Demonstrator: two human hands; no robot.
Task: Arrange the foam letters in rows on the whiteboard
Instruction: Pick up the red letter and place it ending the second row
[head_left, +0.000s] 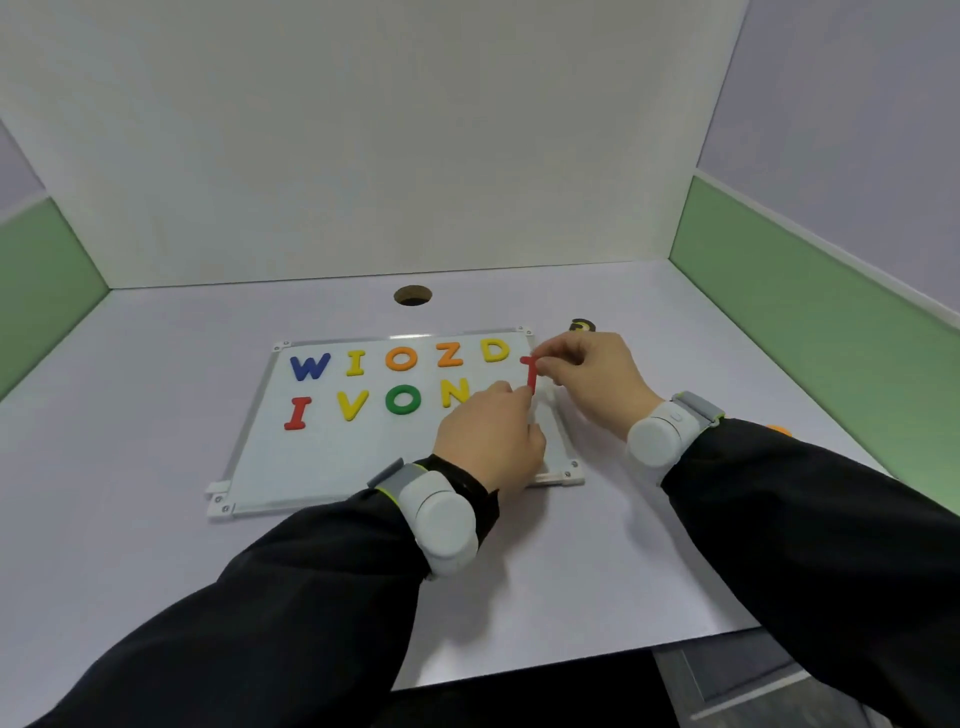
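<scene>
Head view: red letter (531, 375) upright between fingers

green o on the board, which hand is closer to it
Left. The left hand is over the board's lower right, just right of the green O. The right hand is farther right at the board's edge, pinching the red letter.

The whiteboard (260, 452) has bare surface below the two rows of letters (397, 376), on its near left part. Both hands (491, 439) crowd its right edge. The tabletop (156, 405) lies open to the left and near. Walls (363, 156) close the far, left and right sides.
</scene>
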